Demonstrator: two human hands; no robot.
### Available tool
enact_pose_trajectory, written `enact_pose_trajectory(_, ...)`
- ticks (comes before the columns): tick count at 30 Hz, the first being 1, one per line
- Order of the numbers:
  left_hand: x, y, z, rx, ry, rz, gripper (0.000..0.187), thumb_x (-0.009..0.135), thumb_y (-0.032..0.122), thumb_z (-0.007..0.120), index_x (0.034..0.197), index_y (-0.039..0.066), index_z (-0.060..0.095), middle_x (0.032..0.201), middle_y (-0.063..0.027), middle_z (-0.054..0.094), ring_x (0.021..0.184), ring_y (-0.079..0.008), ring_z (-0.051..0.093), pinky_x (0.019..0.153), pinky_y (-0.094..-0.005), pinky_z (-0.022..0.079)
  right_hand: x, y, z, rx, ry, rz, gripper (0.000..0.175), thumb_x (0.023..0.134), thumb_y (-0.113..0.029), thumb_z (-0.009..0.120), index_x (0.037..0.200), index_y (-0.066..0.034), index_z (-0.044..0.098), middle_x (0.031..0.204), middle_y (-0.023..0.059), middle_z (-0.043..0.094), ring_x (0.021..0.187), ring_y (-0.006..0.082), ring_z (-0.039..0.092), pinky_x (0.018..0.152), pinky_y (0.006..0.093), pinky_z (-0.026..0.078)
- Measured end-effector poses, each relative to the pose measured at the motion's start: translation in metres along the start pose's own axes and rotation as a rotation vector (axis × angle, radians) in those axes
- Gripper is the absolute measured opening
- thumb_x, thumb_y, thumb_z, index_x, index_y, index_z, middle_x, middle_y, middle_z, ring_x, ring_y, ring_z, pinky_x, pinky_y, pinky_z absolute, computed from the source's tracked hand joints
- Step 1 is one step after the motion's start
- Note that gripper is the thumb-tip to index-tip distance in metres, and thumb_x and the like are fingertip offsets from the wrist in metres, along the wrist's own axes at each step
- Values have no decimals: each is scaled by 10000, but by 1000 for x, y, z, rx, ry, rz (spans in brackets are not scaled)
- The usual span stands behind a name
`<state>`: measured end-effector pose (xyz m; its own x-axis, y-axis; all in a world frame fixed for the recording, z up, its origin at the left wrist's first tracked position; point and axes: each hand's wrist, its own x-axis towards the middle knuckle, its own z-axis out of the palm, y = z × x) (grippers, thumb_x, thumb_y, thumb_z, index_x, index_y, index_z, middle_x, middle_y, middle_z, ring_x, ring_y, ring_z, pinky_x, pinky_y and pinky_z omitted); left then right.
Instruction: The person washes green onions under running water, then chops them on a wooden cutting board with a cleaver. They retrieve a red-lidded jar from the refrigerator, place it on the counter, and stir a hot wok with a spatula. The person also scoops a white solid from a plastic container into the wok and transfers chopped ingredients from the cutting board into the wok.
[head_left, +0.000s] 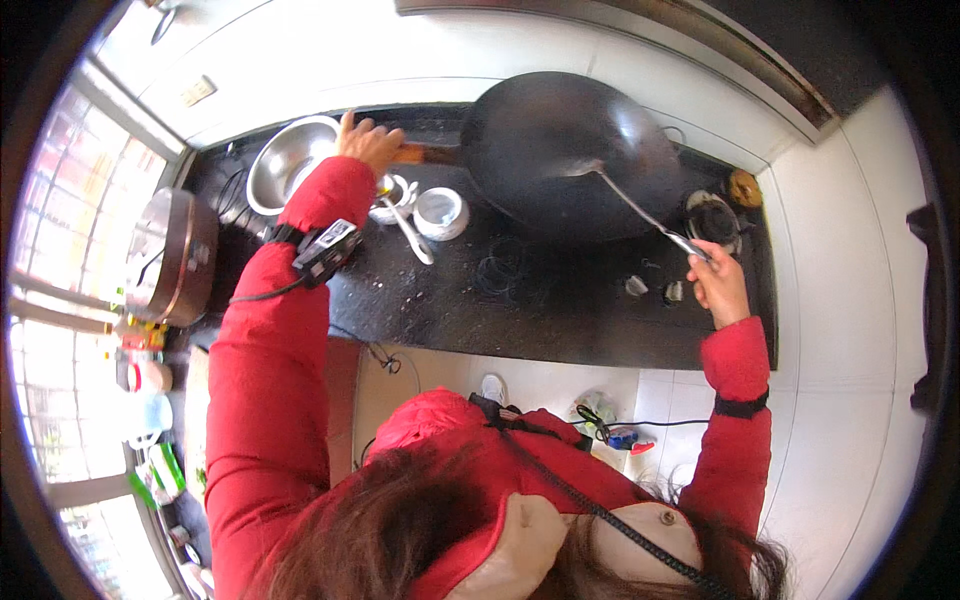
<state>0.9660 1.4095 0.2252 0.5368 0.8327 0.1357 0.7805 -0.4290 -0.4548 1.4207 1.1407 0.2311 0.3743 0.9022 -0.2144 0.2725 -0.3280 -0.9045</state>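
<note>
A large dark wok (540, 135) stands over the black cooktop, its wooden handle (431, 154) pointing left. My left hand (370, 142) is closed around the outer end of that handle, beside a shiny steel bowl (274, 165). In my right hand (720, 281) is the grip of a long metal cooking utensil (637, 206); its head rests inside the wok, too blurred to tell ladle from spatula. Below my left hand, a white spoon (411, 231) leans out of a small white container (389, 213). A second white pot (441, 214) stands to its right.
Right of the wok are a burner (711, 221) and a brownish-yellow round object (744, 187). Two knobs (636, 285) sit near the front. A brown appliance (176, 255) stands by the left window. Cables hang by the counter edge; a plastic bag (596, 409) lies on the floor.
</note>
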Motion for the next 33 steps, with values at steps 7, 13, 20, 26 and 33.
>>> enact_pose_trajectory(7,-53,0,-1,-332,568,-196,643,767,343,744,1348,273,477,1231,-45,538,1209,-261,478,1068,-624,228,-4,-2,11,-90,0,1,296,927,-155,592,1206,-58,579,697,-3,581,469,25,443,400,182,326)
enact_pose_trajectory(13,-88,58,74,-609,187,-491,220,807,323,670,985,197,700,936,-24,639,985,-228,594,875,-452,399,-10,-6,14,-128,17,20,318,928,-160,604,1223,-49,571,693,2,584,464,33,436,411,194,335)
enact_pose_trajectory(20,-41,74,105,-518,28,-497,284,779,406,667,973,206,726,1021,-64,650,1057,-243,580,870,-447,373,-14,-12,19,-159,22,40,316,931,-150,594,1229,-48,564,683,-4,572,467,33,432,416,188,324)
enact_pose_trajectory(26,-23,69,112,-393,-13,-460,244,789,390,621,813,176,735,946,-44,677,995,-246,613,862,-439,372,-16,-9,22,-150,14,29,315,933,-137,587,1236,-54,556,680,-16,555,482,30,426,420,189,321)
enact_pose_trajectory(33,-31,57,123,-332,-3,-439,169,741,306,663,777,153,725,921,-50,659,984,-228,587,842,-422,358,-12,-4,26,-132,18,32,291,938,-118,576,1225,-69,565,687,-14,554,507,27,445,426,180,328)
